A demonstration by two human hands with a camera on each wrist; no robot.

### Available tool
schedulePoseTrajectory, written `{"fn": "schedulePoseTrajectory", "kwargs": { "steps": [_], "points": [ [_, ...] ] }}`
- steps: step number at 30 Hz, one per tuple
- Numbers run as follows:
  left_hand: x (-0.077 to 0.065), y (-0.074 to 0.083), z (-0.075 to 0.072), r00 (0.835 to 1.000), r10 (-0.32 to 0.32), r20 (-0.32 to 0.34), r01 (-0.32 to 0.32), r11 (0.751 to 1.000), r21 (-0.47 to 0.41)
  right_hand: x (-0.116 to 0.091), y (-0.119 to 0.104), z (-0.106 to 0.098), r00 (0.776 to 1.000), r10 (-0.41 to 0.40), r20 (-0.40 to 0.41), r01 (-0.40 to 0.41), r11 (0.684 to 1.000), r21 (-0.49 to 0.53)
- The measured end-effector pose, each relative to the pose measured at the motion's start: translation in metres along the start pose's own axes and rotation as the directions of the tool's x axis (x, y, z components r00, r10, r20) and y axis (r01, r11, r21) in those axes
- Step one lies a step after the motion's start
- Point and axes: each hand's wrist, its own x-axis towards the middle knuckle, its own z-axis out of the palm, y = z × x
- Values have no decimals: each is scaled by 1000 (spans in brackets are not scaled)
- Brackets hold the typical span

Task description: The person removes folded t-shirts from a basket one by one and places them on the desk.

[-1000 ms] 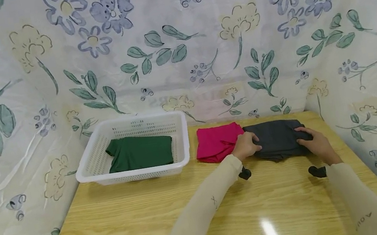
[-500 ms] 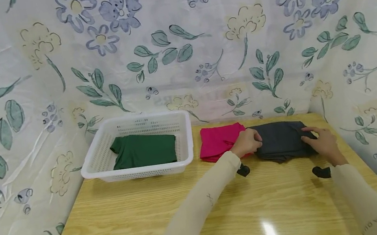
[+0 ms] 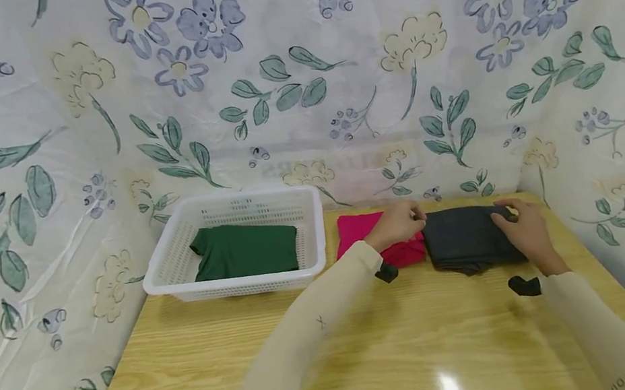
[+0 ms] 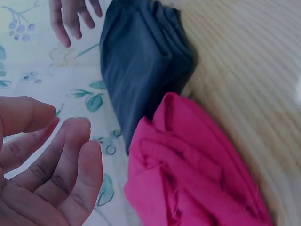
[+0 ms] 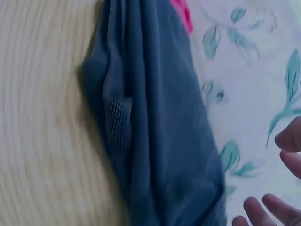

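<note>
A folded dark grey garment [image 3: 462, 239] lies at the back right of the table. Beside it on the left is a folded pink garment [image 3: 351, 228], partly covered by my left hand [image 3: 395, 224] in the head view. That hand hovers above the pink cloth [image 4: 188, 160], fingers loosely bent and nothing between them. At the right end of the grey garment is my right hand [image 3: 528, 232]; in the right wrist view its relaxed fingers [image 5: 256, 212] stand apart from the cloth [image 5: 160, 113].
To the left, a white perforated plastic basket [image 3: 238, 288] holds a folded green garment [image 3: 247, 249]. The wooden table [image 3: 193, 371] meets flower-printed sheeting [image 3: 360, 105] at its back and sides. Dark wrist straps show at both wrists.
My left hand has moved left and up off the grey garment's edge, over the pink one. The right hand has lifted slightly off the grey garment. The view has shifted a little.
</note>
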Motion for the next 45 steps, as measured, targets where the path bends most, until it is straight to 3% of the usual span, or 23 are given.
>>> {"fn": "schedulePoseTrajectory", "kwargs": {
  "steps": [8, 15, 23, 30, 36, 45],
  "points": [
    [-16, -3, -25, 1000, -28, 12, 29, 999, -40, -1, -35, 16, 996, -65, 58, 60, 995, 79],
    [-31, 0, -57, 1000, 17, 11, -17, 999, -27, 7, -65, 28, 990, -87, 108, 68, 984, 163],
    [-49, -10, -87, 999, 37, 1, -37, 999, -24, 11, -90, 49, 979, -141, 147, 110, 973, 201],
    [-63, -25, -111, 999, 11, -30, -12, 1000, -7, 12, -114, 68, 971, -164, 171, 129, 971, 199],
    [-75, -32, -127, 998, 5, -56, -5, 1000, 5, 11, -137, 81, 959, -180, 218, 121, 958, 261],
    [-92, -47, -147, 997, -19, -73, 22, 999, 39, 8, -164, 105, 930, -262, 257, 174, 931, 321]
  ]
}}
